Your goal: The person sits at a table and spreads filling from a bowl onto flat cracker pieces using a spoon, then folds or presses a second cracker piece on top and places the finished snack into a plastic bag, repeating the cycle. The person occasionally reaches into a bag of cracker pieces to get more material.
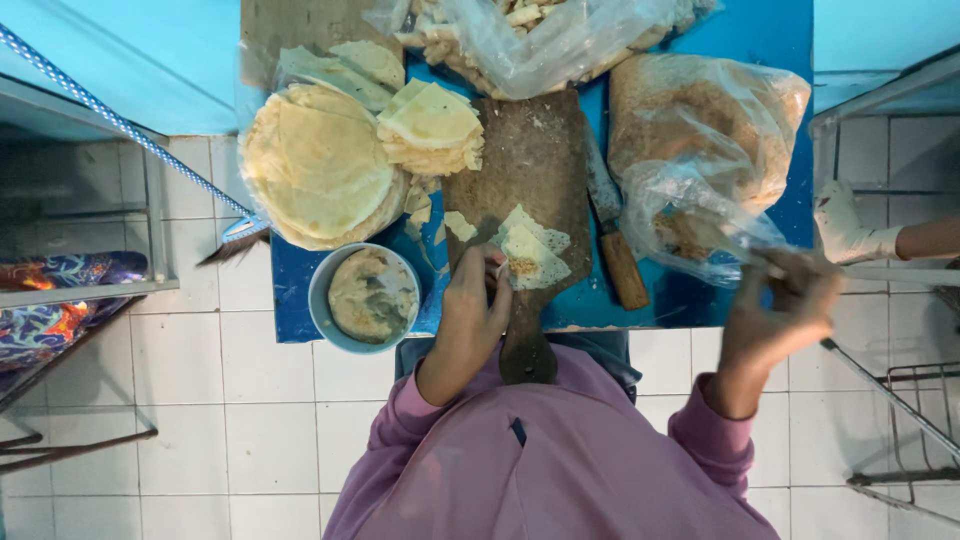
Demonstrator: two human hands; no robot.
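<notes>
Worn wooden board [535, 160], glossy clear plastic bags [700, 140].

At the centre of the frame the left hand [470, 310] is pressing its fingers [490, 268] on a folded pale wrapper [530, 250] lying on a worn wooden cutting board [535, 160]. At the right the right hand [775, 315] is reaching into a clear plastic bag of brown crumbs [700, 150] — it looks blurred. A knife [612, 235] is lying beside the board on the blue tabletop [300, 290]. At upper left round wrappers [320, 165] are sitting stacked, a bowl of filling [368, 297] just below them.
</notes>
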